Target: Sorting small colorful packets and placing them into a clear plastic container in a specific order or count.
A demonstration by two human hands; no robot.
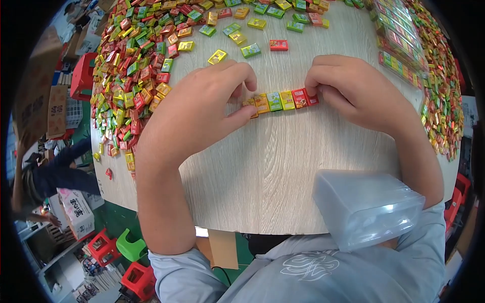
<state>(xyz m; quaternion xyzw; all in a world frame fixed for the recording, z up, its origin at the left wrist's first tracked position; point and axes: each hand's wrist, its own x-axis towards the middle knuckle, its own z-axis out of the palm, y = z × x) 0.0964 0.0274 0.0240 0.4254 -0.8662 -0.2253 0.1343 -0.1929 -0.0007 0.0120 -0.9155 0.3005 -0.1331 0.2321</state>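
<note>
A short row of small candy-sized boxes [274, 101] lies on the pale wood-grain table in front of me, in orange, green, yellow and red. My left hand [212, 98] curls round the orange left end, its thumb touching the near edge and its index finger raised above. At the opposite end, the bent fingers of my right hand [348, 91] are against the last red box [311, 97]. The fingertips of both hands partly hide the row's ends. Just beyond the row lie a loose red box [278, 45], a green box [250, 50] and a yellow box [217, 56].
Mixed small boxes heap up on the left [136, 86] and right [444, 96] of the table [262, 177]. Clear packs of boxes [399, 35] stand at the far right. Nested clear plastic containers [369, 204] sit by my right forearm. Stools [132, 245] and another person's legs [65, 174] are at the left.
</note>
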